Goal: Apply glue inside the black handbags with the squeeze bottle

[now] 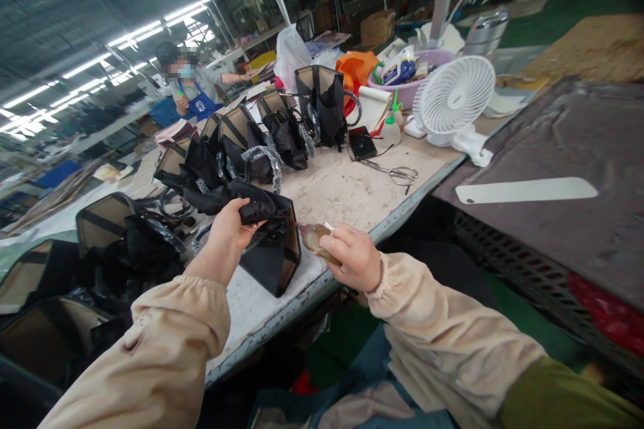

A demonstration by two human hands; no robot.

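Observation:
A black handbag (261, 261) with a stiff side and tan inner board lies tilted near the table's front edge. My left hand (230, 234) is closed on the bunched black fabric of this bag at its upper part. In my right hand (355, 258) is a brownish, translucent squeeze bottle (314, 239), with my fingers wrapped round it. The bottle's narrow tip points left at the bag's edge; whether it touches cannot be made out. Behind and to the left stand several similar black bags (289, 137), their handles wrapped in clear plastic.
Scissors (402, 175), a black square item (361, 143) and a green-topped bottle (391, 129) lie beyond my right hand. A white fan (457, 97) stands near a purple basin (412, 88). A white strip (526, 190) lies on the dark surface at right. Another person (194, 87) works across the table.

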